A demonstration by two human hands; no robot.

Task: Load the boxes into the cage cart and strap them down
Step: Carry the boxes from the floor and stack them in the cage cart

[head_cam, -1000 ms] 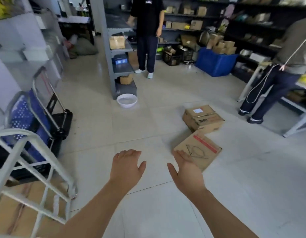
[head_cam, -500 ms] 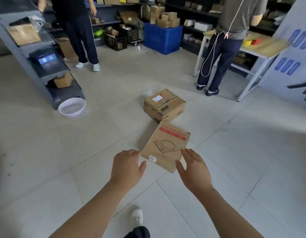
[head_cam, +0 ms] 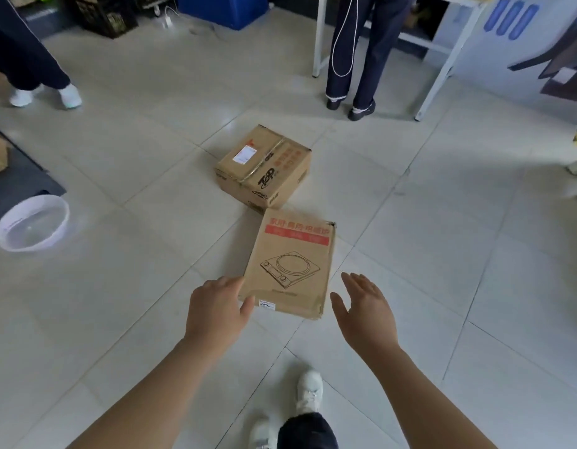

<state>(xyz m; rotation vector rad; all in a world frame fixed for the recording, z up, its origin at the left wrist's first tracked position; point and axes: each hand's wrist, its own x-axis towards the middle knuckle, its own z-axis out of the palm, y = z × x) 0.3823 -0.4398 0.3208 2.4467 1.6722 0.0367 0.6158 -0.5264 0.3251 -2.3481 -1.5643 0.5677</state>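
Neither hand has a hold yet. The left hand (head_cam: 216, 309) sits at the near left corner of the flat cardboard box (head_cam: 290, 264), fingers relaxed along its left edge and thumb by its near edge. It appears to be just meeting the cardboard, though actual contact cannot be confirmed. The right hand (head_cam: 365, 312) is spread, with straight fingers, just beside the near right corner and apart from it.

The flat box lies on the tiled floor (head_cam: 119, 286), printed face up, with its far end against or just short of a taller taped box (head_cam: 264, 166) behind it. The cage cart is not in view, so both boxes are yet to be loaded and strapping is some way off.

The step in hand looks like picking up the flat box. The next move probably calls for both hands to close on opposite sides and get fingers under the low edge, because a box this thin offers little to grip from above.

A white basin (head_cam: 31, 226) sits to the left, and two other people's legs (head_cam: 355, 50) stand beyond.
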